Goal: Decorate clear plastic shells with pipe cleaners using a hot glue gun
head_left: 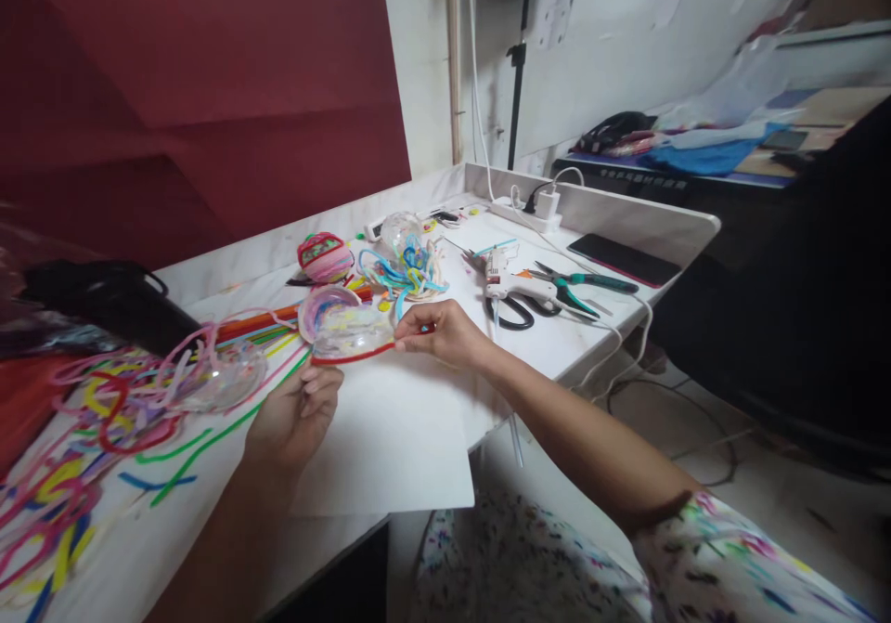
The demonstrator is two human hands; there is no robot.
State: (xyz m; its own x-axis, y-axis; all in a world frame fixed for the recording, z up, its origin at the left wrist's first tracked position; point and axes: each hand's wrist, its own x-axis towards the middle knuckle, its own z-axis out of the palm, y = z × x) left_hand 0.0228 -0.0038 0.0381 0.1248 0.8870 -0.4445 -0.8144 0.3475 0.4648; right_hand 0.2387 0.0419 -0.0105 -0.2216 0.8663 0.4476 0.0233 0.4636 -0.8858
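A red pipe cleaner (358, 356) is stretched between my two hands above the white table. My left hand (299, 414) pinches its left end, and my right hand (437, 330) grips it near the right end, a short red tail showing past the fingers. Just behind it lie clear plastic half-shells (355, 330), one lined with pinkish purple strands. A sheet of white paper (396, 447) lies below my hands. Farther back sit a pink and green wrapped ball (325, 257) and a bundle of blue, yellow and white strands (410, 270).
Loose coloured pipe cleaners (76, 474) cover the left of the table. At right lie a glue gun (505, 279), green-handled pliers (577, 279), black-handled scissors (515, 315) and a phone (625, 259). A power strip (527, 214) stands at the back; white cables hang off the edge.
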